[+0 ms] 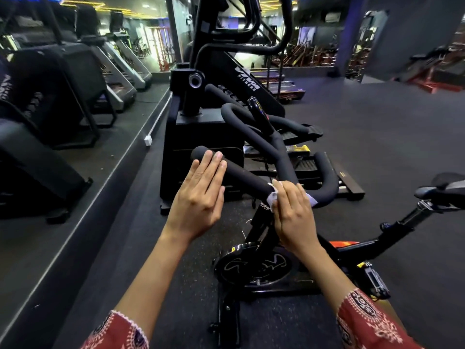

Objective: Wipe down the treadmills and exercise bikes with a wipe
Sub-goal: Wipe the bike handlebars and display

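Head view: exercise bike handlebar [241, 177].
Its long axis runs 10-to-4 o'clock; our left hand [198, 195] lies flat, right hand [293, 212] clasping wipe [273, 196].

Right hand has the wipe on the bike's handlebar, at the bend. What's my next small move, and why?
Probably slide the right hand with the wipe along the handlebar toward its free end. The wipe sits at the bend, bare foam stretches ahead of it, and the left hand, fingers straight, lies at that end.
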### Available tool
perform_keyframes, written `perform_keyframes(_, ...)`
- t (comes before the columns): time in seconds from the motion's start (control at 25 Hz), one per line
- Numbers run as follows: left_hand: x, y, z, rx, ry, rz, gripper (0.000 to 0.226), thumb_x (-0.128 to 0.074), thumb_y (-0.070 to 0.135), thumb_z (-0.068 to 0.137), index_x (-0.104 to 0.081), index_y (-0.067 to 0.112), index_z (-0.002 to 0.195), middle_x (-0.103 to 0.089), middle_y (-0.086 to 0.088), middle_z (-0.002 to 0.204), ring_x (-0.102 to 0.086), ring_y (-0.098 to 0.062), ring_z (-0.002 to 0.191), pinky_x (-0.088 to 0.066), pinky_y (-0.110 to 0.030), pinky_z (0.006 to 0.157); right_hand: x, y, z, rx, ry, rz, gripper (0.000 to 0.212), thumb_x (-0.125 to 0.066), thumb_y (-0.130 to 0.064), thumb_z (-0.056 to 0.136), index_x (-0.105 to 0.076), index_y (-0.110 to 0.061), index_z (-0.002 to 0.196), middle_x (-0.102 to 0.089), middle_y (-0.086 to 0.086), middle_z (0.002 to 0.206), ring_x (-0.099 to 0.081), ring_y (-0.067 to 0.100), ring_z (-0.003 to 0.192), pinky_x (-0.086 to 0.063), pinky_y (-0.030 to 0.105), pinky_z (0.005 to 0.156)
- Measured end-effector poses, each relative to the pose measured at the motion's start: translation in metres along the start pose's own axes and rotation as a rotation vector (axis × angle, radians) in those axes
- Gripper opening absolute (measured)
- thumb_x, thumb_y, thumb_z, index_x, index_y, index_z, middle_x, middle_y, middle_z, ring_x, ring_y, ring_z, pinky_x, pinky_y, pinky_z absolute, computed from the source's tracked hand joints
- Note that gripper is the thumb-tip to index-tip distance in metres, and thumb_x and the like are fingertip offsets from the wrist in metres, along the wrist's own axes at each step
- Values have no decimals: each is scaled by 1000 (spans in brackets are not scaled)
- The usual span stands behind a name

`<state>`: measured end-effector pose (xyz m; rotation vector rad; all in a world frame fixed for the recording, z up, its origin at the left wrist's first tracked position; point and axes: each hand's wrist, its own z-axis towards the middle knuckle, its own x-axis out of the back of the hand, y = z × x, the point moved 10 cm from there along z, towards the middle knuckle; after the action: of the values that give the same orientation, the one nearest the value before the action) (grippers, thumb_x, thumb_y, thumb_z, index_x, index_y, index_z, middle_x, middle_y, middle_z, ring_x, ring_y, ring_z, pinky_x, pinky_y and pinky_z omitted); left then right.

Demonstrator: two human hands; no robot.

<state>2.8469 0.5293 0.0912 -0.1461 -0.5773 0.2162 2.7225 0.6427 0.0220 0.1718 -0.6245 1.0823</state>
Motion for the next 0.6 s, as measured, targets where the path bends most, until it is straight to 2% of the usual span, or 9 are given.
perform_keyframes(0.04,-1,2,1,2,-3,0,43,-49,9,90,-51,-9,129,-47,-24,139,-33,-32,135,-22,-42,116,-2,-2,5,-32,11,6,54,-19,-30,105,-57,2,124,-62,17,112,-56,32,104,-33,42,103)
perform_keyframes(0.12,-3,5,1,10,-5,0,43,-48,10,91,-52,-9,129,-47,-24,138,-34,-32,135,-21,-41,116,-11,-24,32,-52,18,88,59,-15,-33,105,-60,2,120,-65,16,106,-60,34,92,-40,41,90)
perform_keyframes(0.24,-5,8,1,22,-1,6,41,-46,10,92,-52,-10,128,-47,-25,138,-34,-32,135,-22,-42,116,-20,-59,55,47,-4,205,55,-20,-31,104,-56,4,125,-65,18,107,-62,34,88,-50,41,74)
perform_keyframes(0.36,-11,18,1,36,-4,28,41,-47,9,92,-53,-10,127,-47,-24,138,-35,-32,135,-24,-43,115,-15,-33,34,149,-57,210,48,-30,-29,103,-50,3,133,-61,18,116,-61,34,96,-48,40,82)
perform_keyframes(0.48,-16,27,0,67,12,63,40,-48,10,92,-54,-10,126,-48,-24,137,-36,-31,134,-23,-42,115,-2,11,-11,197,-41,-1,41,-33,-22,103,-44,-4,138,-56,18,131,-54,34,119,-40,46,101)
perform_keyframes(0.52,-18,29,0,73,12,82,40,-48,11,92,-55,-10,125,-50,-23,136,-37,-31,133,-23,-42,116,6,24,-18,201,-19,11,40,-34,-17,101,-42,-6,138,-53,19,135,-50,33,124,-37,47,104)
perform_keyframes(0.6,-29,39,6,99,4,134,38,-48,13,93,-58,-10,122,-54,-23,131,-40,-32,131,-21,-41,116,16,46,-11,169,20,194,40,-38,-10,97,-40,-5,137,-51,19,136,-48,30,125,-38,44,105)
